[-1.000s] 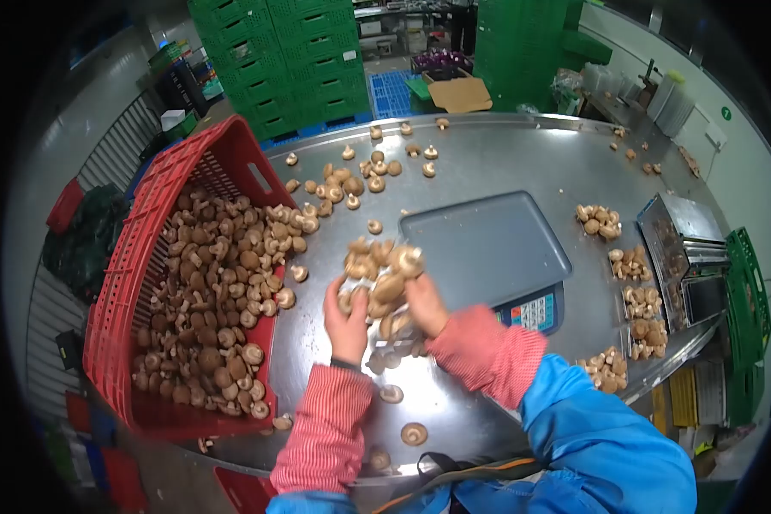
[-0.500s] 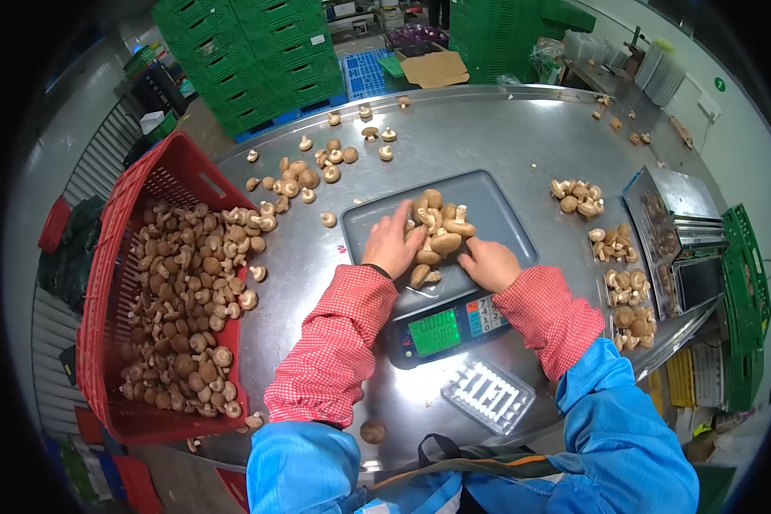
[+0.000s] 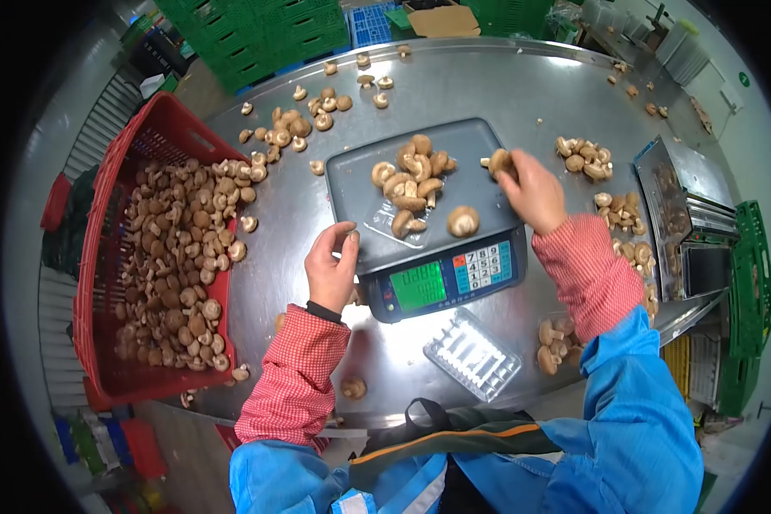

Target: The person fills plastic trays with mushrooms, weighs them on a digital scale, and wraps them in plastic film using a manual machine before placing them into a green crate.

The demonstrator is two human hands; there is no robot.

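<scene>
A kitchen-type digital scale [image 3: 377, 300] with a lit green display and a grey weighing plate [image 3: 480, 137] stands in front of me. A clear plastic tray [image 3: 385, 233] lies on the plate, partly covered by a loose heap of brown mushrooms [image 3: 411, 176]. One single mushroom [image 3: 463, 221] sits apart from the heap, cap up. Over the plate's right edge, my right hand [image 3: 535, 193] is closed on a mushroom [image 3: 499, 163], its stem pointing left. My left hand [image 3: 330, 267] is beside the plate's front left corner, thumb and fingers apart, with no mushroom visible in it.
To the left, a red crate [image 3: 94, 283] is full of mushrooms. Loose mushrooms [image 3: 295, 127] lie at the back left. Filled packs [image 3: 621, 212] line the right, beside a metal machine [image 3: 681, 197]. A clear empty punnet [image 3: 473, 355] rests before the scale. Green crates [image 3: 274, 34] stand behind.
Both hands have come away from the heap, the left toward the plate's front left corner, the right to its right edge with a mushroom. The heap is more spread out. The view has shifted.
</scene>
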